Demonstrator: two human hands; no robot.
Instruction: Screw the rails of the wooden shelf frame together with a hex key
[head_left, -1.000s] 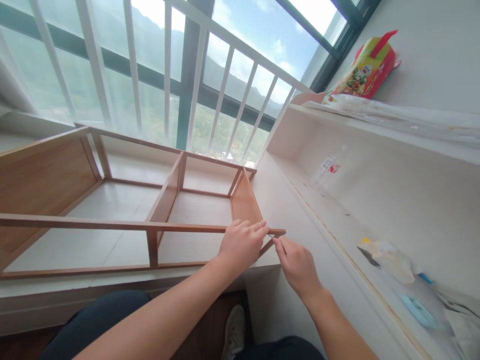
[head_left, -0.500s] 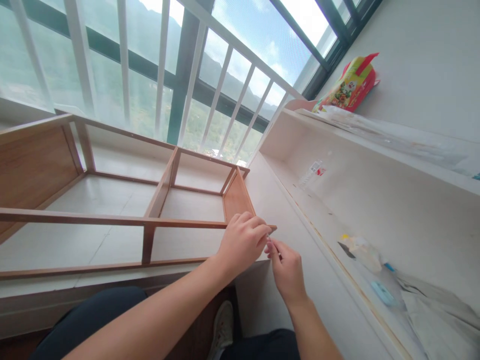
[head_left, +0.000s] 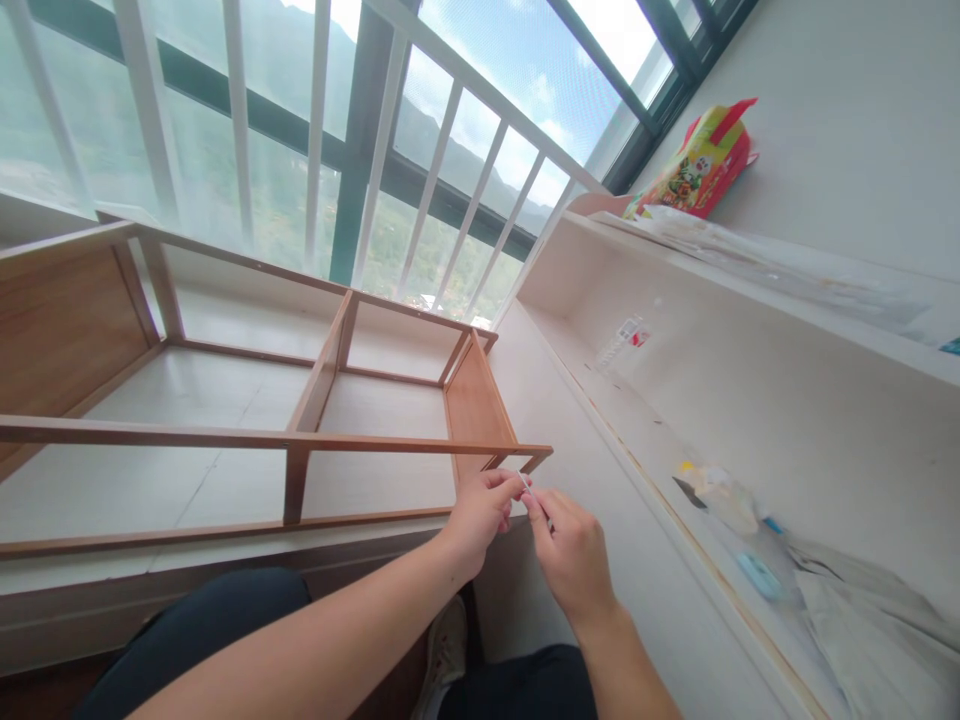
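A wooden frame [head_left: 420,447] with brown side panels lies on a white surface in front of me. Just below its right front corner, my two hands meet. My right hand [head_left: 571,545] is closed, pinching a thin silvery rod [head_left: 524,483] between thumb and fingers. My left hand [head_left: 480,520] is closed too, its fingertips pinched together at the rod's tip; whatever lies between them is too small to make out. Neither hand visibly grips the frame.
On the right stands a white shelf unit [head_left: 675,370] holding plastic bags, a light blue item [head_left: 760,576] and grey cloth [head_left: 862,630]. A red and yellow bag [head_left: 701,165] sits on top. White railings [head_left: 431,185] front the window behind the frame.
My left hand has come off the frame's right front corner, moving down and toward me. My right hand has shifted slightly left and down, and the silvery rod now shows between the hands.
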